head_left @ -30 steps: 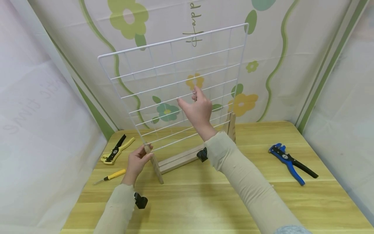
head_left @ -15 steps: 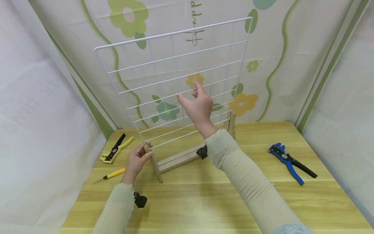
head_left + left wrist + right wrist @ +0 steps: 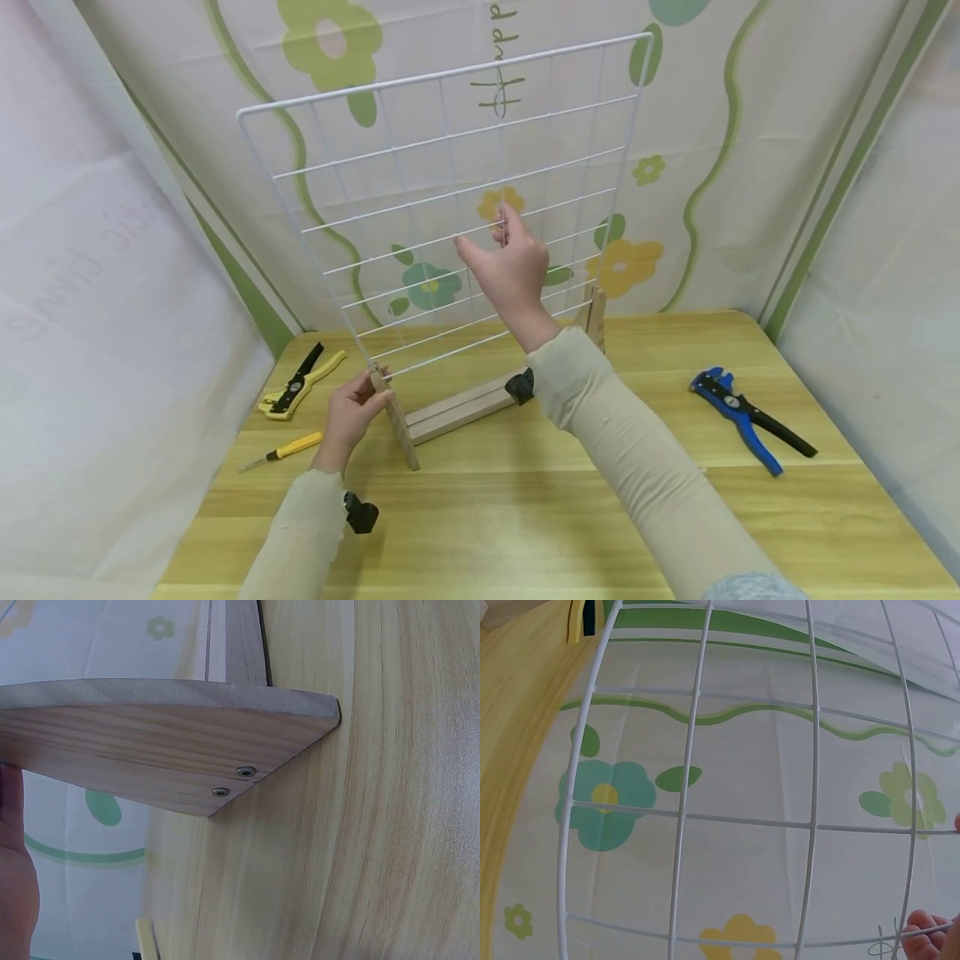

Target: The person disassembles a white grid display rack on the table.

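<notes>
The wire grid point(image 3: 456, 192) stands on edge between the side panels of the wooden stand point(image 3: 461, 414), its lowest visible wire well above the crossbar; its lower left corner meets the top of the left panel point(image 3: 397, 425), its lower right reaches the right panel point(image 3: 596, 321); whether either corner is seated, I cannot tell. The left hand point(image 3: 352, 417) pinches the left panel's upper end between thumb and fingers; the right hand point(image 3: 513, 271) has fingers curled on a wire mid-grid, thumb spread away. Room for moving is widest along the table's point(image 3: 480, 533) near edge and right of the stand, as far as the blue stripper point(image 3: 738, 408); at left, the yellow stripper point(image 3: 296, 387) and the screwdriver point(image 3: 296, 446) narrow it; behind, the patterned cloth point(image 3: 697, 258) rises at the table's far edge. The left wrist view alone shows two round fasteners point(image 3: 232, 782) low on the left panel's outer face; the right wrist view shows fingertips point(image 3: 922, 941) at a wire, hidden from the head.
</notes>
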